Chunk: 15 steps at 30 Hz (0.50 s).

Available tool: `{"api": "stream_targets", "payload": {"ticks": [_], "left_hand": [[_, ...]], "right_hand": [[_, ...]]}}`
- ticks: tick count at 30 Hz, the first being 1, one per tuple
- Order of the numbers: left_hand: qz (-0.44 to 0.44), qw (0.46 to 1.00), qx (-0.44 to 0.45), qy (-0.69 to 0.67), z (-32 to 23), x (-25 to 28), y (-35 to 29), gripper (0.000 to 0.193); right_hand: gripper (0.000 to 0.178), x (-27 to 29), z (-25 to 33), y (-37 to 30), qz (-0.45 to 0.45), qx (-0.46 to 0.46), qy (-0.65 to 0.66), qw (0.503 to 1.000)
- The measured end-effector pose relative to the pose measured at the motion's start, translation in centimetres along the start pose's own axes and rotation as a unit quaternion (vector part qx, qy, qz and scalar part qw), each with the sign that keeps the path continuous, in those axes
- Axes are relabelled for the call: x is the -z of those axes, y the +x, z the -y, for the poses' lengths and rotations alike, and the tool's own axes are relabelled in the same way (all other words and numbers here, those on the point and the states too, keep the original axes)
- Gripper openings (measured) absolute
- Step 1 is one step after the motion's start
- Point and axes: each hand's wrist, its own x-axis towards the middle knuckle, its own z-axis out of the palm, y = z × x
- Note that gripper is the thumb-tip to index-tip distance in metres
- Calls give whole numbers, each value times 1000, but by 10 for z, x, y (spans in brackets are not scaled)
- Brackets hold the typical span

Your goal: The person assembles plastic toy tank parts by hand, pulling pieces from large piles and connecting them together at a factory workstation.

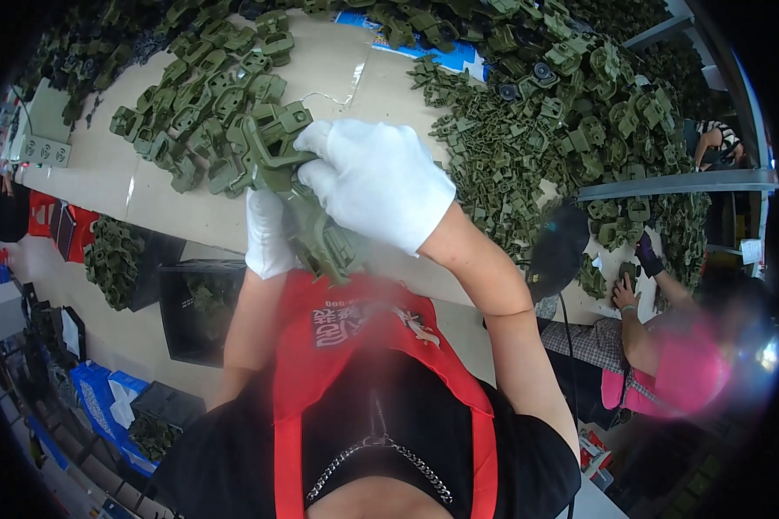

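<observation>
At the near edge of the table I hold an olive-green moulded plastic part (273, 138) with a frame-like opening. My right hand (376, 182), in a white glove, reaches over from the right and its fingertips are closed on the part's right side. My left hand (268, 232), also gloved in white, grips lower down on the left, its fingers partly hidden. Between the gloves and just above my red apron, another stretch of green plastic (322, 242) hangs tilted. Whether it is one piece with the upper part I cannot tell.
Loose green parts (203, 99) lie spread beyond my hands. A large heap of smaller green pieces (511, 143) covers the right side. Below the table's left edge stands a black bin (199, 311). At right, a co-worker in pink (679, 363) handles parts near a metal rail (675, 184).
</observation>
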Motion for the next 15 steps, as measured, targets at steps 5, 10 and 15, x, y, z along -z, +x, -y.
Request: {"api": "stream_targets", "payload": {"ticks": [5,10,15], "left_hand": [[12,998,22,-50,-8,12,-5,105],[-19,996,-28,78,2,24,-1,95],[-23,997,47,60,14,19,-15,93]], "right_hand": [[20,-18,5,-5,-77,17,61,995],[24,-43,-23,-26,-153,23,136,979],[28,-55,-41,-43,-55,-178,464,866]]}}
